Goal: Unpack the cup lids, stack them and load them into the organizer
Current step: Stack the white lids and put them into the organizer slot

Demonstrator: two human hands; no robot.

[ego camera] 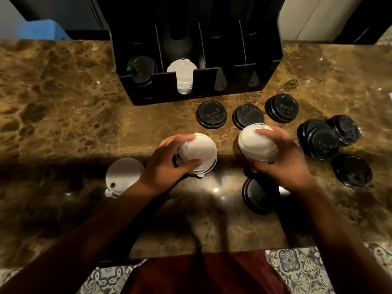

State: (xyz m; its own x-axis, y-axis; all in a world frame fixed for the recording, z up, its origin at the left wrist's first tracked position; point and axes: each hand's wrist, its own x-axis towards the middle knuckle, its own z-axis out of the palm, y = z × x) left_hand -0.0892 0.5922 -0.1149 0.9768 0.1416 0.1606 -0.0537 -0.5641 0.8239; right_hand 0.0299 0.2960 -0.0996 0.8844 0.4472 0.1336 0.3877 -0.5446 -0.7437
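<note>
Glossy brown marble counter (63, 98); far organizer (161, 83) top cut off, dim. Left hand (167, 164) curled round white lid stack (198, 152); right hand (284, 160), blurred, grips second white stack (254, 141). Round black lids (322, 143) scattered right.

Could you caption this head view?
Each hand, left and right, grips white lids before the organizer.

Bare forearms, dark red garment (203, 272)
</note>
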